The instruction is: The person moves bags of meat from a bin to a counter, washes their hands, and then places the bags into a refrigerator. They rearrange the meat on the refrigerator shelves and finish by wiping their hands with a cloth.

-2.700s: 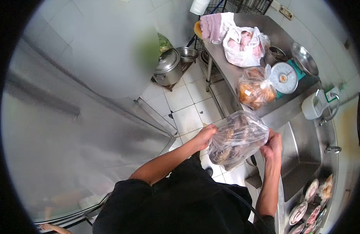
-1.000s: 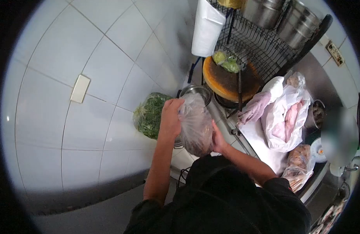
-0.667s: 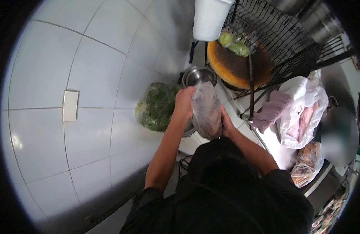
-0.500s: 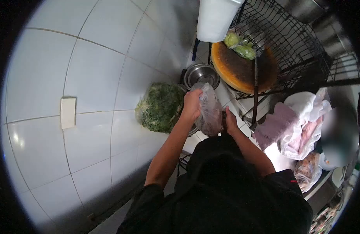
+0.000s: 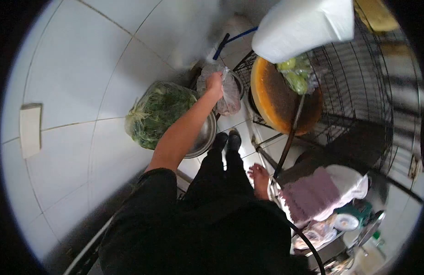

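My left hand [image 5: 215, 85] is closed on the gathered top of a clear plastic bag [image 5: 231, 95], which has something pinkish-brown inside. The bag hangs in front of a metal bowl [image 5: 240, 82] and hides most of it. Close by on the left is a large clear bag of leafy greens [image 5: 164, 107], beside a wider metal bowl [image 5: 205, 140] partly covered by my forearm. Held away from the bag, my right hand [image 5: 259, 178] is low beside my legs, fingers loosely spread and holding nothing.
A thick round chopping block [image 5: 265, 103] stands to the right, with bagged green vegetables [image 5: 295, 78] on it. Above these hangs a white plastic container [image 5: 304, 30]. Wire racking [image 5: 343, 78] runs along the right. A mauve cloth [image 5: 311, 195] lies lower right. White tiled wall [image 5: 69, 78] bounds the left.
My left hand has carried the plastic bag away from my body, toward the metal bowl. My right hand has let go of the bag and dropped back to the right. The view has turned.
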Tool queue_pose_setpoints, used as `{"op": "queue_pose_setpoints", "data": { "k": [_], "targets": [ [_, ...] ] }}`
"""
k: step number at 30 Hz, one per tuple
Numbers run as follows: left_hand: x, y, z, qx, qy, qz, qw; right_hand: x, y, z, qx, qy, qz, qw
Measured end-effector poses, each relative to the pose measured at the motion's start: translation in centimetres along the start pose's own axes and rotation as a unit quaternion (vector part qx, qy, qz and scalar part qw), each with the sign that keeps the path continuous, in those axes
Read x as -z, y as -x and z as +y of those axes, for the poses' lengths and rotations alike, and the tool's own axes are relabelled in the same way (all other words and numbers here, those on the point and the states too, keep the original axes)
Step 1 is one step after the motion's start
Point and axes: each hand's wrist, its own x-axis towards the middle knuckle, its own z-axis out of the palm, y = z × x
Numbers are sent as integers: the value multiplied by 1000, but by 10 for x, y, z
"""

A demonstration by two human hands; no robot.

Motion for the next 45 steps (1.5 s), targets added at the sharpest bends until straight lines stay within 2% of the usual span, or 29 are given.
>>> {"op": "queue_pose_setpoints", "data": {
  "k": [1, 2, 3, 4, 7, 10, 11, 12, 14, 16, 21, 22, 24, 25, 28, 29, 31, 32, 33, 34, 35, 36, 37, 39, 40, 42, 43, 44, 45],
  "targets": [
    [6, -58, -17, -13, -64, 59, 996, 4, 3, 7, 17, 1, 1, 1000],
    [7, -97, -27, -17, -46, 63, 997, 8, 6, 13, 43, 11, 10, 999],
    [6, -128, -39, -18, -31, 65, 997, 7, 6, 15, 18, 8, 31, 999],
    [9, -142, -51, -14, -19, 71, 997, 10, 13, 19, -13, 5, 55, 998],
    [14, -171, -65, 10, -7, 71, 997, 14, 27, 32, 1, -25, 62, 998],
    [15, -181, -63, 69, 104, 46, 991, 15, 30, 41, -62, -7, 120, 991],
    [21, -198, -70, 76, 93, 43, 992, 18, 34, 43, -48, 1, 79, 996],
    [31, -216, -81, 86, 83, 41, 992, 18, 34, 43, -84, 1, 106, 991],
    [54, -248, -115, 110, 81, 36, 990, 27, 37, 52, -36, -19, 49, 998],
    [76, -272, -148, 133, 98, 30, 986, 18, 40, 41, -57, 2, 79, 995],
    [89, -271, -190, 114, 79, 1, 990, 21, 46, 46, 4, -43, 42, 998],
    [93, -270, -195, 130, 66, -7, 989, 15, 46, 36, -63, 1, 76, 995],
    [88, -271, -186, 146, 48, -30, 988, 14, 39, 41, -123, 1, 108, 987],
    [80, -264, -184, 165, 48, 20, 985, 13, 41, 38, -115, 4, 103, 988],
    [66, -242, -172, 154, -35, 12, 987, 14, 41, 37, -103, 16, 87, 991],
    [63, -228, -165, 159, -28, -24, 987, 18, 40, 40, -77, 18, 70, 994],
    [61, -229, -175, 163, -53, -24, 985, 25, 43, 48, -32, 22, 35, 999],
    [65, -224, -181, 166, -67, -21, 984, 29, 47, 51, -32, 4, 34, 999],
    [57, -179, -155, 171, -92, -41, 980, 29, 49, 49, -66, 3, 59, 996],
    [62, -170, -157, 165, -114, -43, 979, 28, 50, 47, -97, -1, 80, 992],
    [64, -166, -163, 157, -136, -48, 977, 27, 54, 48, -74, 12, 77, 994],
    [68, -158, -170, 150, -160, -51, 974, 34, 56, 56, -77, -33, 71, 994],
    [79, -144, -166, 158, -182, -132, 961, 36, 63, 57, -73, -25, 66, 995],
    [87, -105, -165, 134, -210, -97, 964, 41, 62, 61, -59, -16, 47, 997],
    [97, -95, -166, 134, -238, -117, 955, 47, 60, 70, -9, -28, 6, 1000],
    [130, -89, -171, 124, -288, -162, 936, 47, 54, 70, -68, -10, 38, 997],
    [151, -87, -171, 144, -243, -219, 934, 51, 55, 70, -51, 2, 38, 998],
    [172, -86, -170, 127, -223, -283, 924, 59, 55, 80, -28, -47, 30, 998],
    [167, -46, -151, 129, -207, -245, 939, 67, 56, 86, -12, -45, 26, 999]
  ]
}}
